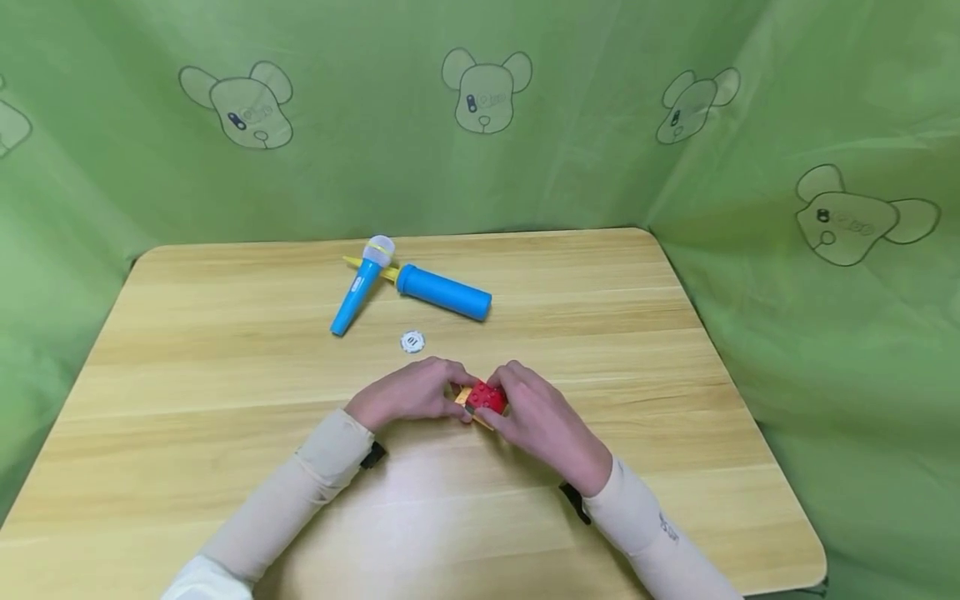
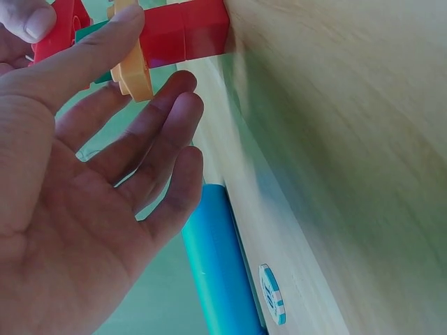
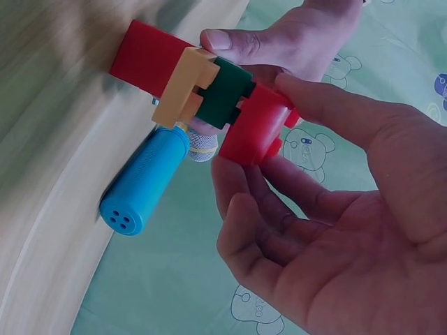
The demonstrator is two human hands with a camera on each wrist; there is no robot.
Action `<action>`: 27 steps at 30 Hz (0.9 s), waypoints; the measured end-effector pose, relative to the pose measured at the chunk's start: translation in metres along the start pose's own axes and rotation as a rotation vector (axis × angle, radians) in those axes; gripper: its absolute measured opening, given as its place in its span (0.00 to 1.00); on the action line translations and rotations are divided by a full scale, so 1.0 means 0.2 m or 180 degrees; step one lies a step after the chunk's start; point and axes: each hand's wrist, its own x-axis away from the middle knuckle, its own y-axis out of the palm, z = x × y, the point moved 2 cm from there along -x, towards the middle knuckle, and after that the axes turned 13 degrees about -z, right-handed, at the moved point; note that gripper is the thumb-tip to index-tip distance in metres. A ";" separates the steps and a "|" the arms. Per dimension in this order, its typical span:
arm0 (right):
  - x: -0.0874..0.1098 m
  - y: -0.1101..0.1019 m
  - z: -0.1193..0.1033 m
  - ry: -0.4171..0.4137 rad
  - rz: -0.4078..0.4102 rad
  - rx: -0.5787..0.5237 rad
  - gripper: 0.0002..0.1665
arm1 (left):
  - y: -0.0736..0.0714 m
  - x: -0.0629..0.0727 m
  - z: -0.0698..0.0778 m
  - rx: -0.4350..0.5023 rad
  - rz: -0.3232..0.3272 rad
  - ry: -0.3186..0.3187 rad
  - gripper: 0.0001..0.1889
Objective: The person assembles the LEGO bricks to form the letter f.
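Note:
A short tower of toy building bricks stands on the table between both hands. From the bottom it runs red lower bricks, a yellow-orange brick, a green brick and a red top brick. My left hand pinches the tower around the yellow-orange brick, thumb on its near side. The red top brick is pinched by my right hand, between thumb and fingers. Green studs show in a narrow gap under the red top brick. From the head view the red top brick hides most of the tower.
Beyond the hands lie a blue toy microphone and a blue cylinder with a yellow pointed end, the microphone's head across that end. A white chip marked 10 lies nearer. Green curtains enclose the wooden table.

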 end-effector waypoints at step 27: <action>0.02 0.00 -0.04 0.0002 -0.0116 0.0609 0.18 | 0.04 -0.01 0.04 -0.0063 0.0101 -0.0026 0.23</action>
